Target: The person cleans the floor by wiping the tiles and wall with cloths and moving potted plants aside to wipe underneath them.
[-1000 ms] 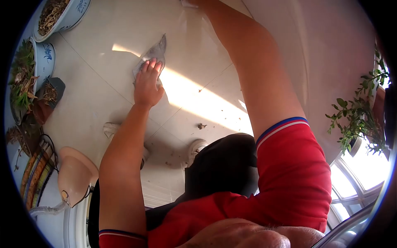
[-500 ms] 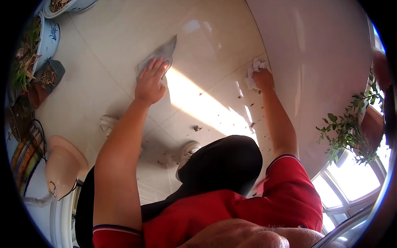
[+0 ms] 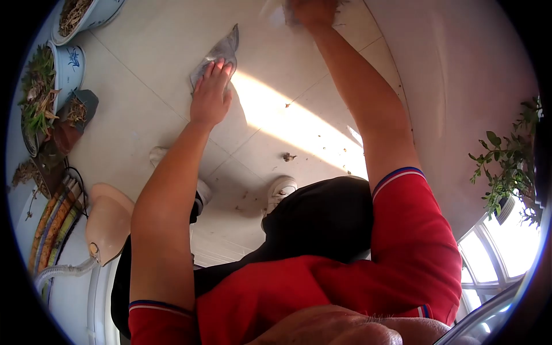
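My left hand [image 3: 211,95] lies flat on a grey cloth [image 3: 221,52] on the tiled floor, fingers stretched out and a little apart. The cloth's far corner points away from me. My right hand [image 3: 313,12] is at the top edge of the view, arm stretched far forward. It is blurred, and its fingers are mostly hidden. A pale blurred patch shows at its left side, too smeared to make out. Small dry debris [image 3: 288,156] lies on the floor between my arms, with more bits near the sunlit strip.
Blue-and-white pots [image 3: 69,66] with plants stand at the left, beside a small dark pot [image 3: 86,106]. Below them is a beige object [image 3: 108,221] with a hose. A white curved surface [image 3: 454,115] and a leafy plant [image 3: 503,167] are on the right. My shoe [image 3: 282,188] rests near the debris.
My right hand has swept from near the right-hand white surface forward to the top edge. My left hand stays on the grey cloth, with little movement. The view has shifted slightly.
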